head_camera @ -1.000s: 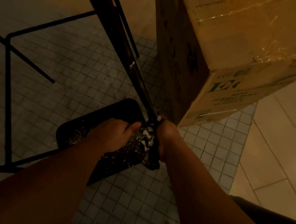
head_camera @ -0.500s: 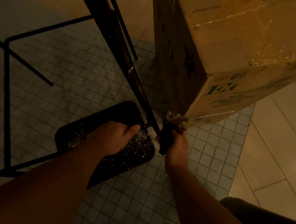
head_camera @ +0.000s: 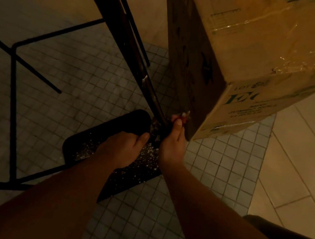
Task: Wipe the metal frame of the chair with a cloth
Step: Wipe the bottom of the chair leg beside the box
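Low on the leg, the cloth is pinched by the right hand; the left hand is curled, its hold unclear. Firm wrapped strokes are best drawn along the tube.

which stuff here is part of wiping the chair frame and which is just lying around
Part of the job:
chair frame, the dark metal leg being wiped
cloth, wrapped round the leg's lower end
right hand, gripping the cloth
left hand, resting on the speckled black seat

Just lying about:
cardboard box, standing right beside the leg
tiled floor
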Motion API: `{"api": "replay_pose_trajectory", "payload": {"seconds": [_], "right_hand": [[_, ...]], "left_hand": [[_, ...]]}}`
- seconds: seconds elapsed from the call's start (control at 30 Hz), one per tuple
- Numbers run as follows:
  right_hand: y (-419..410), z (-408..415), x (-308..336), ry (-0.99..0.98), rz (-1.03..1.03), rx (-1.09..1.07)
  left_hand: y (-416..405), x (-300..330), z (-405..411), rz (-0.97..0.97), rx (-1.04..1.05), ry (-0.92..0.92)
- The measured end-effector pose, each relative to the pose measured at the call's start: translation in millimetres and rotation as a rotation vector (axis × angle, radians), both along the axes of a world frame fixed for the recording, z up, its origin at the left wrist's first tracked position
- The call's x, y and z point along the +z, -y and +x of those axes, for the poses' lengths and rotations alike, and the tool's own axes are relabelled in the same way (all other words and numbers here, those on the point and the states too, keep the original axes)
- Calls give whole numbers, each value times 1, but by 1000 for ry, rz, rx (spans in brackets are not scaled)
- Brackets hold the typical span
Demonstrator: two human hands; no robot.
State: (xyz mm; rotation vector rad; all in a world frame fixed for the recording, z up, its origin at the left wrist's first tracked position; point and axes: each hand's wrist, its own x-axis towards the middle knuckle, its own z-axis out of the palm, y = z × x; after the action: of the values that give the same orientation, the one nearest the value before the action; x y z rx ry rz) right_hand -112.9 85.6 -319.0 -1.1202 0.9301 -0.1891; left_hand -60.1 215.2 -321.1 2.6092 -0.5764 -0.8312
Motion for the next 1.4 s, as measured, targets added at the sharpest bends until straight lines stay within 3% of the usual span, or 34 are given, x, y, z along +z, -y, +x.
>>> {"api": "replay_pose_trajectory", "payload": {"seconds": [0.23, 0.43, 0.53, 0.67, 0.9, 0.97, 1.07, 1.13, 1.2, 1.3, 1.4], "right_hand": [[-24, 11, 18, 60, 37, -167], [-1, 14, -3, -95, 477, -202], [5, 21, 2, -155, 788, -333], [9, 10, 29, -58, 865, -385], [22, 18, 49, -60, 992, -519], [18, 11, 44, -112, 838, -452], [18, -9, 33, -203, 299, -290], [32, -16, 28, -134, 7, -122], [51, -12, 22, -97, -35, 126], [70, 3, 23, -87, 146, 527], [73, 14, 24, -96, 246, 715]], "left_hand": [[-3, -6, 0, -32, -19, -29], [0, -2, 0, 0, 7, -13], [-1, -2, 0, -22, 26, -31], [-2, -3, 0, -19, 29, -34], [-1, -3, 1, -21, 13, 19], [0, -1, 0, -4, 4, 3], [3, 4, -1, 18, 8, -17], [3, 6, -2, 32, 12, -16], [1, 5, -2, 32, 1, -9], [2, 6, -2, 34, -17, 3], [3, 5, -1, 44, -14, 11]]}}
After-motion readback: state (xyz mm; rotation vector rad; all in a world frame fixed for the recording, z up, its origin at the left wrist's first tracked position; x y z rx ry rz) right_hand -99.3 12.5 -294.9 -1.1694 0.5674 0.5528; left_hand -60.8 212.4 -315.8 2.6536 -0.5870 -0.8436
